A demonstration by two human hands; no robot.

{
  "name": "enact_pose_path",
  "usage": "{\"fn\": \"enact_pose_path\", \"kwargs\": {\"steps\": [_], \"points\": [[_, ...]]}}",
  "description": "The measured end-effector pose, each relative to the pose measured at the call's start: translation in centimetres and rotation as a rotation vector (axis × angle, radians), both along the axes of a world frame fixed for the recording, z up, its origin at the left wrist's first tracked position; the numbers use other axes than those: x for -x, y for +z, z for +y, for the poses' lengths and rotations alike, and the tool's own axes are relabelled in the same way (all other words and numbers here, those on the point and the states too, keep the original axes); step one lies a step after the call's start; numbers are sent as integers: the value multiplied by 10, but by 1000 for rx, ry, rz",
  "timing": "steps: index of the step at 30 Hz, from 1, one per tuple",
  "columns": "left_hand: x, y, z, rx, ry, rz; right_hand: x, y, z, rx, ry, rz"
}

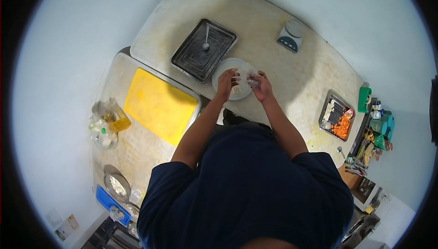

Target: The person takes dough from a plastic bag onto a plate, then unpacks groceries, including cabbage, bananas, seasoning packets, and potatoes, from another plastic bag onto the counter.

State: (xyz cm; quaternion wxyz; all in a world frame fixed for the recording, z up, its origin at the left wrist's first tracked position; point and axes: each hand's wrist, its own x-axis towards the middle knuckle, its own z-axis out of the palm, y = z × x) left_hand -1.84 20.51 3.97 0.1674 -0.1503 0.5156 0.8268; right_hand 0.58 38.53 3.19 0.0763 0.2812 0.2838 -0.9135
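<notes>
Both of my hands are above a round white plate on the table. My left hand is at the plate's left part, fingers curled, with some clear film and a small pale piece near the fingertips. In my right hand, at the plate's right edge, the fingers are closed on crumpled clear plastic. What lies inside the plastic is too small to tell. A dark rectangular tray with a spoon in it stands just beyond my left hand.
A kitchen scale stands at the back right. To the right is a metal tray with orange chunks. A yellow board lies on the left table, beside bagged bottles. A bowl and a blue tray are lower left.
</notes>
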Motion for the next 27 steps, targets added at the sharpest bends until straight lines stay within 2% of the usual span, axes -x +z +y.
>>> {"fn": "enact_pose_path", "kwargs": {"steps": [5,8,11,14,17,20,23,26,27], "points": [[8,18,-5,445,-130,133,1,-7,-17,-352,-30,114],[8,10,-8,712,-120,335,1,-7,-20,-767,162,158],[5,11,-5,785,-92,359,1,1,-33,-1197,200,266],[1,9,1,665,-3,329,1,15,-44,-1465,220,364],[-4,-2,1,616,12,296,3,-1,-41,-1405,194,366],[-10,8,2,568,-50,399,3,1,-41,-1510,181,343],[-15,16,4,456,-136,453,9,-10,-34,-1500,285,148],[-19,22,2,427,-147,369,15,-12,-42,-1235,72,200],[-19,21,1,397,-144,322,17,-11,-45,-985,118,195]]}}
